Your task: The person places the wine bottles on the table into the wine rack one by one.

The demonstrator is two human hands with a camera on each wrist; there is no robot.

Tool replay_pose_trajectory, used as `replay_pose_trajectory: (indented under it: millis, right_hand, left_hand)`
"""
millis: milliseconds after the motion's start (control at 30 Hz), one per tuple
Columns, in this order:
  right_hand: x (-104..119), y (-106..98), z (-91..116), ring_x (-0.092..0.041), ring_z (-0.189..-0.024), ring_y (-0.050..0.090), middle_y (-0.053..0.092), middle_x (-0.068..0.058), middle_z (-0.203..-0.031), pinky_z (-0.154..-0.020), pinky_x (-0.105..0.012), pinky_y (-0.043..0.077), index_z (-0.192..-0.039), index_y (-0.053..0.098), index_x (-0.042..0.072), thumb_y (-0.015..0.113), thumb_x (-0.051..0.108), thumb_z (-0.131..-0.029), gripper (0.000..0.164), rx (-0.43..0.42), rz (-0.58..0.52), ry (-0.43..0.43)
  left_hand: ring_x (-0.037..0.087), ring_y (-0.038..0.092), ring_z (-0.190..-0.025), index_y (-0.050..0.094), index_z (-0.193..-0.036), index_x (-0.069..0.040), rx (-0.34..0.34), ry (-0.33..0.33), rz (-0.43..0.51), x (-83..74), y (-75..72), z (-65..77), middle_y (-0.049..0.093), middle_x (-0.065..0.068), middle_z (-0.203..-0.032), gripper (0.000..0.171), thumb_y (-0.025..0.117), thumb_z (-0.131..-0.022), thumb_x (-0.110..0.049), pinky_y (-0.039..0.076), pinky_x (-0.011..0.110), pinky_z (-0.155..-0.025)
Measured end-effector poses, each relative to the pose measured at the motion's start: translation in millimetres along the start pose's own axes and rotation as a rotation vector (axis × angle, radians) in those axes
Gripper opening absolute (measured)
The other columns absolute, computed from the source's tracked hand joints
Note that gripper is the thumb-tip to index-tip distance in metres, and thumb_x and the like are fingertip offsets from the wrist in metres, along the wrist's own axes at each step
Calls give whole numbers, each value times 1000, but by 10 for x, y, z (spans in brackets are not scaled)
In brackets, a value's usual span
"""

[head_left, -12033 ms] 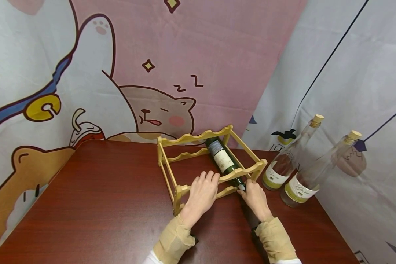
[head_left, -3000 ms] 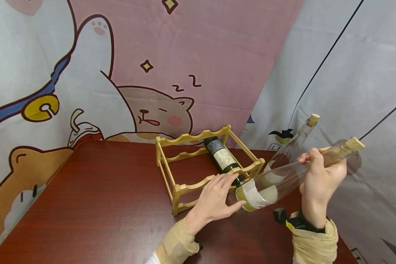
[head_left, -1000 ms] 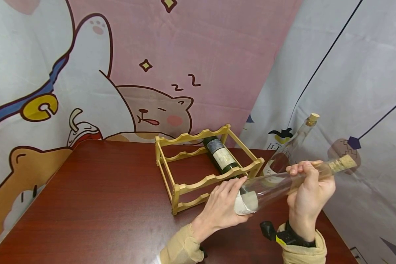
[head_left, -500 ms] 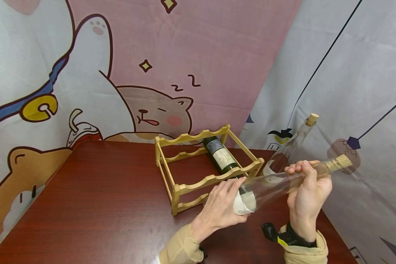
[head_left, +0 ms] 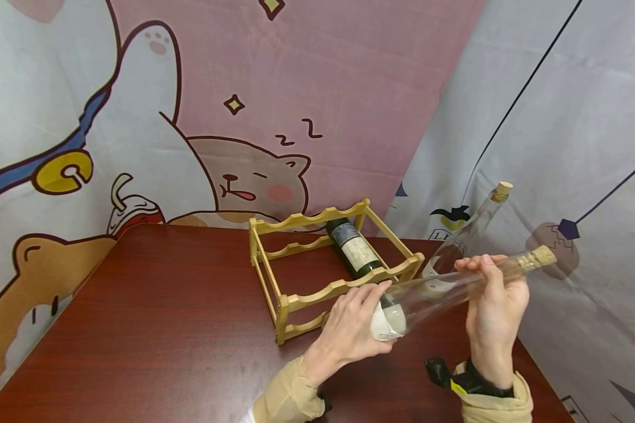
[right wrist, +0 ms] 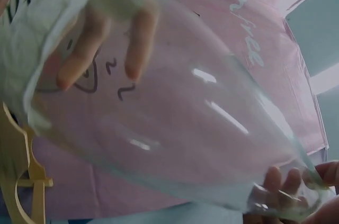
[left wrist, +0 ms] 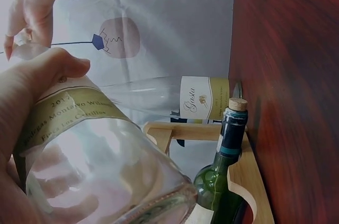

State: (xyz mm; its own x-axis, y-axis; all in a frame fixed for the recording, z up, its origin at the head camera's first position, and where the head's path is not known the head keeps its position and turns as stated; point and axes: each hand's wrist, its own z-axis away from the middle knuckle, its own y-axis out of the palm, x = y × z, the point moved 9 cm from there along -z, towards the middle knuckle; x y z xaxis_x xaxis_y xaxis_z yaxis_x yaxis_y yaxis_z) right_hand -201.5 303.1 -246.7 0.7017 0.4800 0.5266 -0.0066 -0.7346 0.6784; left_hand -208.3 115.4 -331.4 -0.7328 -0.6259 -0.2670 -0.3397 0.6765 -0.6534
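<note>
A clear glass wine bottle (head_left: 436, 299) is held tilted in the air, its base to the left and its cork (head_left: 541, 257) to the upper right. My left hand (head_left: 344, 329) grips the labelled body near the base; the left wrist view shows the thumb (left wrist: 63, 68) over the label. Around the neck, just below the cork, my right hand (head_left: 497, 308) is curled. Just behind the bottle's lower end stands a wooden wine rack (head_left: 333, 289). A green wine bottle (head_left: 360, 252) lies in its right-hand slot, its corked neck (left wrist: 233, 128) pointing forward.
Another corked clear bottle (head_left: 478, 220) stands upright on the table right of the rack, partly behind my right hand. The dark red table (head_left: 164, 317) meets a printed cloth (head_left: 370, 106) at the back and right.
My right hand has left the green bottle's neck and lifted one clear bottle from the right. My left hand has taken its body. Lately the bottle has shifted slightly left.
</note>
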Motion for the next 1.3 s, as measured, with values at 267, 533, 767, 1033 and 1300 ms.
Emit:
replay_pose_trajectory:
  millis: [267, 533, 767, 1033, 1300]
  right_hand:
    - [9, -47, -33, -16, -71, 66, 71, -7, -79, -66, -20, 50, -91, 55, -1, 52, 6, -94, 9, 41, 490, 112]
    - [64, -168, -86, 6, -71, 54, 62, 20, -80, -65, -11, 43, -99, 62, 12, 57, 20, -94, 11, 237, 1214, 232]
    - [139, -193, -18, 19, -71, 49, 69, -2, -91, -62, -8, 42, -108, 59, 8, 68, 36, -85, 38, 464, 1681, 197]
    - [372, 129, 132, -7, -73, 54, 64, -11, -82, -66, -13, 38, -96, 58, 3, 80, 41, -71, 50, 551, 1743, -295]
    - [329, 432, 304, -44, -93, 46, 58, -23, -103, -78, -50, 36, -100, 61, -5, 31, 65, -92, 76, 798, 1706, -761]
  left_hand:
    - [17, 62, -105, 45, -134, -19, 10, -25, -6, 43, -37, -14, 61, 0, -116, 100, 88, -48, -43, 53, 32, -77]
    - [18, 62, -105, 45, -134, -20, 9, -33, -23, 79, -66, -25, 61, 1, -119, 101, 89, -45, -42, 54, 35, -78]
    - [17, 64, -94, 46, -134, -19, 1, -46, -66, 134, -62, -14, 62, 2, -114, 101, 88, -45, -42, 53, 34, -75]
    - [16, 62, -87, 46, -134, -19, 0, -82, -84, 180, -74, -13, 63, 2, -111, 101, 88, -45, -42, 52, 33, -72]
    - [19, 62, -93, 45, -135, -20, 48, -92, -115, 182, -36, -8, 63, 3, -114, 102, 88, -46, -46, 52, 38, -78]
